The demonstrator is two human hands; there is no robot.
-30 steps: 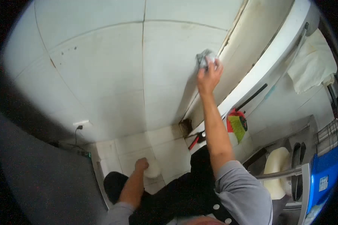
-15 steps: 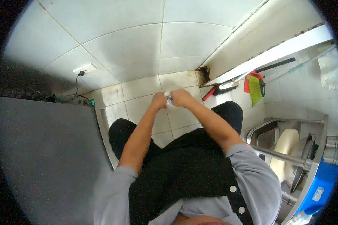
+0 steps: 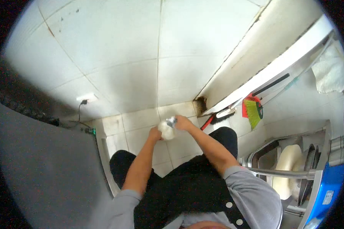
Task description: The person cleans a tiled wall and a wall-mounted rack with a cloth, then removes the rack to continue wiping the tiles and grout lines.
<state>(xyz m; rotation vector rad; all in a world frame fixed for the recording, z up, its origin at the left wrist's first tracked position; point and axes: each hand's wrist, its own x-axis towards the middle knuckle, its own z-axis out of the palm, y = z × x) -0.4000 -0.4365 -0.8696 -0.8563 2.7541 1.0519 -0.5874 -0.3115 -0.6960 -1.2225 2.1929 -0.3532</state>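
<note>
Between my knees, above the tiled floor, a rounded off-white object (image 3: 167, 131) hangs between my hands. My left hand (image 3: 155, 134) is closed on its left side. My right hand (image 3: 182, 123) is closed at its upper right, on a small crumpled grey-white piece (image 3: 171, 121) that looks like plastic or cloth. What exactly the round object is cannot be made out.
A dark grey surface (image 3: 46, 168) fills the left side. On the wall is a socket (image 3: 87, 97) with a plug. At right are a green broom (image 3: 252, 113), a red dustpan (image 3: 245, 108), and a metal rack (image 3: 283, 173) with pans and a cream-coloured ring.
The off-white object shows much more fully between my hands, which are slightly farther apart. The whole view has tilted upward, so the floor and hands sit lower.
</note>
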